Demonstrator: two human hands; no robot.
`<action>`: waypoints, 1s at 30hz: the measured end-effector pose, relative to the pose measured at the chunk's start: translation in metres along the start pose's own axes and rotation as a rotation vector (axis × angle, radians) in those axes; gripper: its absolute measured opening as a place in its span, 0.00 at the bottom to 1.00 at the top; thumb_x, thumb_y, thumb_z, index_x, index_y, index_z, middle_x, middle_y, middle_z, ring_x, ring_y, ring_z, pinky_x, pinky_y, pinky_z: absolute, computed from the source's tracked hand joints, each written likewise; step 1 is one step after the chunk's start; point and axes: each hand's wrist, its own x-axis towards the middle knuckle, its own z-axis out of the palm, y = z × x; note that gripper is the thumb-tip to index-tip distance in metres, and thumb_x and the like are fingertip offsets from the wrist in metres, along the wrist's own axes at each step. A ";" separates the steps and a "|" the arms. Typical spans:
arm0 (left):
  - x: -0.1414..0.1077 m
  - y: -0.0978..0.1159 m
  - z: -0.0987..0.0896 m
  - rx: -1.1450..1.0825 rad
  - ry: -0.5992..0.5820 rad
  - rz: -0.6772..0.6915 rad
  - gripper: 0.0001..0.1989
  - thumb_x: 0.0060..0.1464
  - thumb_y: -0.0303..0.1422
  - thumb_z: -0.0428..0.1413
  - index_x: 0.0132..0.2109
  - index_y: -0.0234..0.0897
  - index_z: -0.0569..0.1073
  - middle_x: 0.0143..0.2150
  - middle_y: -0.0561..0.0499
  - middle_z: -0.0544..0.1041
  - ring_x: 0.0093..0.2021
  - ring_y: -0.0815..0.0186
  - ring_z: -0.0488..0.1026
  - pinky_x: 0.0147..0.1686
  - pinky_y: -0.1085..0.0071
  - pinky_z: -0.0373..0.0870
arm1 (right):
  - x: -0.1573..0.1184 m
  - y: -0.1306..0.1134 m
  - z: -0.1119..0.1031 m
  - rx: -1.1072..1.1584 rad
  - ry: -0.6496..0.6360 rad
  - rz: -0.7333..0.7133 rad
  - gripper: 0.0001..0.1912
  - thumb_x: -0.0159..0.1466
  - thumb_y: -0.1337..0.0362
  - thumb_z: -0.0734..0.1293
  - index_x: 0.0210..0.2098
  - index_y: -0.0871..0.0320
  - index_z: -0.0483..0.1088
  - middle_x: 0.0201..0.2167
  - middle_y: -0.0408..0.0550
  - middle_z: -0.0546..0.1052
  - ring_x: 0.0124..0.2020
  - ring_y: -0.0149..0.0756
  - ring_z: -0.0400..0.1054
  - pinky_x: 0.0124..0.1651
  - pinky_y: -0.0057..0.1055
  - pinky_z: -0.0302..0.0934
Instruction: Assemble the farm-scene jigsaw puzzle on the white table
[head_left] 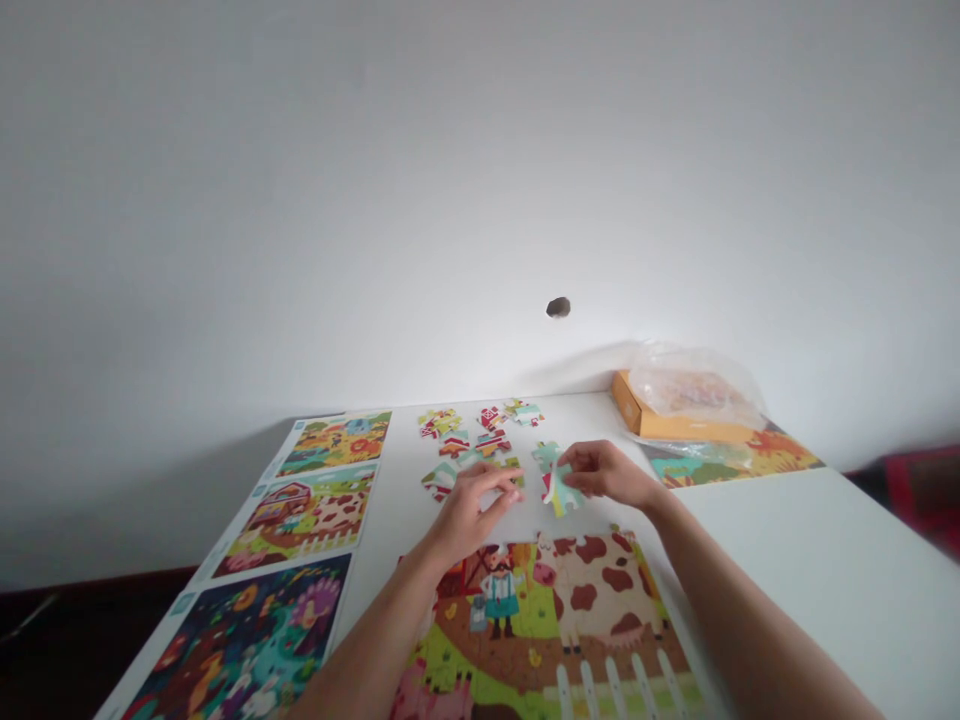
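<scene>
The right hand (598, 472) pinches a puzzle piece (556, 488) between the table's (817, 560) far edge and the joined puzzle (525, 610); it looks light, stiff card, best gripped by its rim, tabs bendable. The left hand (480, 502) is half-curled, fingertips parted, seemingly holding nothing. Toward the far-right corner, a clear bag (697, 385) with blurred colourful contents rests on an orange box (679, 426), its inside hidden.

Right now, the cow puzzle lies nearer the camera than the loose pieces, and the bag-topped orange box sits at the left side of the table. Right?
Wrong side: the head view shows the orange box at the right side of the table, with the plastic bag on it. The cow puzzle does lie nearer the camera than the loose pieces.
</scene>
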 end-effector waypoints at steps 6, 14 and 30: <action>-0.001 -0.005 0.001 0.060 -0.045 0.005 0.12 0.59 0.34 0.53 0.48 0.43 0.77 0.38 0.51 0.81 0.48 0.61 0.72 0.54 0.61 0.64 | -0.028 0.012 -0.051 -0.127 -0.140 0.260 0.13 0.51 0.59 0.71 0.29 0.61 0.69 0.15 0.40 0.71 0.14 0.26 0.61 0.16 0.22 0.49; 0.000 -0.002 0.000 0.069 -0.058 -0.012 0.11 0.59 0.34 0.53 0.44 0.41 0.79 0.38 0.50 0.81 0.47 0.61 0.71 0.52 0.62 0.65 | -0.029 0.021 -0.057 -0.250 -0.063 0.274 0.09 0.48 0.62 0.71 0.26 0.61 0.71 0.17 0.39 0.70 0.16 0.23 0.57 0.19 0.22 0.50; -0.001 -0.003 0.001 0.096 -0.058 -0.015 0.11 0.58 0.35 0.54 0.44 0.42 0.79 0.39 0.50 0.81 0.47 0.60 0.70 0.51 0.61 0.63 | -0.029 0.026 -0.057 -0.425 -0.047 0.206 0.13 0.46 0.63 0.74 0.29 0.60 0.72 0.22 0.39 0.70 0.25 0.28 0.62 0.27 0.24 0.56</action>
